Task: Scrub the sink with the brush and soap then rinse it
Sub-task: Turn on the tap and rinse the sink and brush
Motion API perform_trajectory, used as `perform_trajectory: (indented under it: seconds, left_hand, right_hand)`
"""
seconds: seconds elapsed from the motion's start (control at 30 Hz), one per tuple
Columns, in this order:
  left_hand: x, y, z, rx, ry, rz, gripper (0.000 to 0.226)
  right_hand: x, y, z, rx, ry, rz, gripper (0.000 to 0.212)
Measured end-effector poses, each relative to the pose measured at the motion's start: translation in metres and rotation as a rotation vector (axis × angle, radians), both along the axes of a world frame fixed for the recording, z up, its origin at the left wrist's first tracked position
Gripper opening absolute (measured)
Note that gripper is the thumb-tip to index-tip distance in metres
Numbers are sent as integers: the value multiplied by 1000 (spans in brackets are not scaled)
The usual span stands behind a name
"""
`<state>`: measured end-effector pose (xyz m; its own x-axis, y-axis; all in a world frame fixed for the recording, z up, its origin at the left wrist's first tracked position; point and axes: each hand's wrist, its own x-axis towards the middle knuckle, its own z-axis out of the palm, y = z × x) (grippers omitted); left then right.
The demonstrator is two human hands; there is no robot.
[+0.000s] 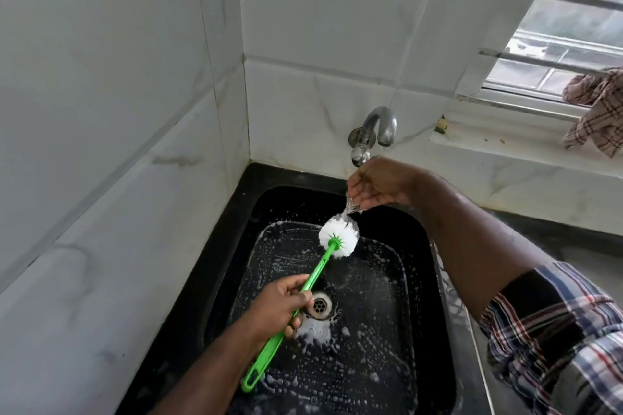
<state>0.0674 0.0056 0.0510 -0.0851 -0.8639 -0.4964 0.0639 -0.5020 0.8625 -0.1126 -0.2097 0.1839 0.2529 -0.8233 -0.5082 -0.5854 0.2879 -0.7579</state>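
Below, soapy black sink (pixel 418 280), white marble-tiled corner (pixel 135 111), barred window (pixel 566 54)

The person wore a plaid shirt in white, dark blue and red, its right sleeve (pixel 553 330) rolled up above the elbow into a thick cuff. Both forearms were bare, and no rings or watch showed on the hands.

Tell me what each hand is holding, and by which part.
The left hand grips the brush around the middle of its green handle. The right hand holds nothing; it is cupped under the tap.
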Motion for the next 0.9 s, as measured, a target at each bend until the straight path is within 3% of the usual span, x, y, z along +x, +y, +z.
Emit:
perform_trajectory:
  seconds: [0.13,0.6,0.7,0.9]
  left_hand:
    - [5,4,1,-84,-134,-4,39]
    - [16,-2,-2,-141,-418,-36,45]
    - [17,-1,-1,-144,-442,-61,41]
    - [20,-3,-2,-109,-398,-75,54]
  right_hand:
    - [4,2,10,-37,-39,-92,37]
    - [5,13,21,-39,-83,-68,36]
    - [5,8,15,-59,-110,-112,36]
    - [9,5,11,-63,-119,-128,36]
